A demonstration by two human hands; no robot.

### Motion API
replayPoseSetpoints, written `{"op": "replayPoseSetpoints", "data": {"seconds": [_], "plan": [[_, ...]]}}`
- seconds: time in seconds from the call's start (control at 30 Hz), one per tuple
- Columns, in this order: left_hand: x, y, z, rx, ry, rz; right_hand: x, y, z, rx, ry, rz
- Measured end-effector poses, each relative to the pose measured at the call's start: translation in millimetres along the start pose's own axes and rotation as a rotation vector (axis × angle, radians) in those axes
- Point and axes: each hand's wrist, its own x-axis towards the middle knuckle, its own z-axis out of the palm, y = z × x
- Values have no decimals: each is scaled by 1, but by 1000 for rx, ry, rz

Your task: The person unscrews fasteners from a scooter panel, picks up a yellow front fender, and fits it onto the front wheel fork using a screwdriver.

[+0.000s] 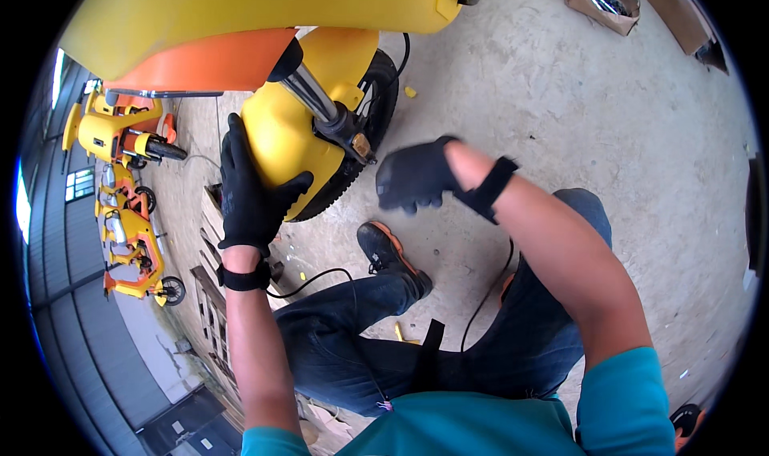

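My left hand [255,191], in a black glove, lies against the side of a yellow front fender [280,131], its fingers stretched out and thumb spread. Below the fender shows a knobby black tire [340,187]. A silver fork tube [308,91] runs down to a dark lower leg [343,127] with a tan block at its end. My right hand [416,175], also gloved, hangs in the air just right of the tire, apart from it. Its fingers are curled and slightly blurred, and its palm is hidden. Yellow and orange bodywork [208,59] hangs above the wheel.
Several yellow and orange electric bikes [132,248] stand along the left wall. Wooden pallets [212,312] lie left of my legs. A black cable [320,273] crosses near my knee. At the top right, a cardboard box [602,3] holds small metal parts. Yellow scraps [411,92] lie on the concrete.
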Motion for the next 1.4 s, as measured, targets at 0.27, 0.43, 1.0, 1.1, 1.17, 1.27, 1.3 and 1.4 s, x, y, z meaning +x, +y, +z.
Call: {"op": "replayPoseSetpoints", "data": {"seconds": [0.27,0.43,1.0,1.1,1.17,1.27,1.3,1.4], "plan": [[3,4,-5,-33,-34,-60,-7,-7,-28,268,1148,-467],[-8,-3,-1,-45,-5,-61,18,-13,-34,228,1157,-620],[-85,-40,12,-1485,-55,-1031,20,-17,-37,469,978,-472],[-87,-42,10,-1454,-24,-1038,20,-15,-38,396,954,-507],[-81,-49,5,-1451,-28,-963,22,-15,-38,396,962,-542],[-75,-54,-1,-1421,-22,-966,26,-16,-36,432,1019,-571],[-74,-55,-3,-1409,-18,-946,26,-16,-36,444,1001,-543],[-73,-54,-5,-1407,-79,-876,25,-14,-39,495,976,-544]]}}
